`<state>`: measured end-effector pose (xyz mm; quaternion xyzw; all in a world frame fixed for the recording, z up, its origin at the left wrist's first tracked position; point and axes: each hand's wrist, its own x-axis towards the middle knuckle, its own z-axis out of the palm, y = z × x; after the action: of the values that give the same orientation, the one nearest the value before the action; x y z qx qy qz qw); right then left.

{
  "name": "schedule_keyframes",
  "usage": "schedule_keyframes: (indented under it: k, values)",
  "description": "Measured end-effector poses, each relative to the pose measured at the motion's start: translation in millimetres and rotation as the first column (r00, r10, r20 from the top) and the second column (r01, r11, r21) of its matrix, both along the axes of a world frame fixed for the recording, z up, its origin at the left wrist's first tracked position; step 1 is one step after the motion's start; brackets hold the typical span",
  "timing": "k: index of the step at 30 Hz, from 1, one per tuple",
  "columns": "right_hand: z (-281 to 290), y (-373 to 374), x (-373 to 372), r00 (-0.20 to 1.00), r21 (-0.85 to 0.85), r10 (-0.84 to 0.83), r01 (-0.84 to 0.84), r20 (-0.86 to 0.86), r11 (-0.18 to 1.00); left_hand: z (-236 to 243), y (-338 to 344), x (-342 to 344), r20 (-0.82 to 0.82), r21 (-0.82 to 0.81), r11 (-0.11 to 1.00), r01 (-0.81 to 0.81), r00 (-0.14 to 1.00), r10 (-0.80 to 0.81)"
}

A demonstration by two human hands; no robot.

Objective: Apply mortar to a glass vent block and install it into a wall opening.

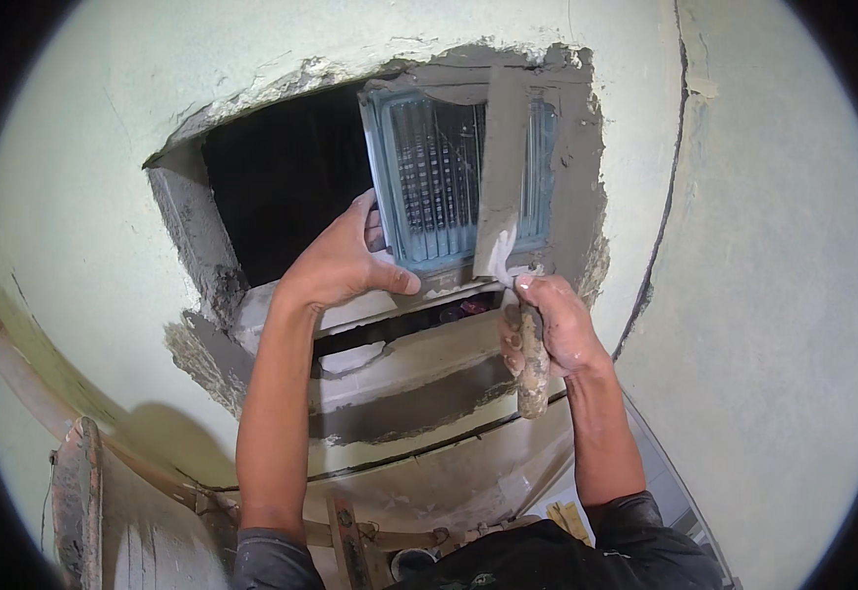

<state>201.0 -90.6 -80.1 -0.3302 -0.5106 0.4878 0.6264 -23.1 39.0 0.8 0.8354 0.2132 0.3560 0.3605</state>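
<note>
A ribbed, bluish glass block [434, 187] sits in the right part of a rough wall opening, with grey mortar around its top and right side. My left hand [345, 261] grips the block's lower left corner. Its thumb lies along the bottom edge and its fingers curl behind the left side, partly hidden. My right hand [562, 324] is wrapped around the worn, mortar-stained handle of a trowel [503, 162]. The trowel's long, flat grey blade points upward and lies across the front of the block, covering part of its right half.
Left of the block, the opening [286, 177] is dark. A pale ledge [350, 307] runs beneath, with a dark slot below it. Broken plaster rims the pale green wall [75, 147]. A long crack [660, 236] runs down the right. A large mortar-stained board [144, 521] stands lower left.
</note>
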Motion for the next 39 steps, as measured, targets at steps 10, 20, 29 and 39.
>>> schedule_keyframes:
  k: [10,20,29,39]
  values:
    - [-3,15,-39,0.955,0.036,0.245,-0.254,0.168,0.967,-1,9,-5,0.285,-0.385,0.922,0.035,0.955,0.083]
    - [-10,-15,20,0.943,0.191,0.326,-0.332,0.062,0.924,0,1,-4,0.28,-0.321,0.941,0.109,0.96,-0.016]
    - [1,-20,43,0.867,0.203,-0.411,0.365,0.282,0.909,-1,0,3,0.202,-0.231,0.966,0.118,0.977,-0.071]
    - [48,-23,64,0.116,0.599,-0.871,0.682,0.477,0.419,-1,-7,6,0.14,-0.173,0.984,0.042,0.99,-0.017]
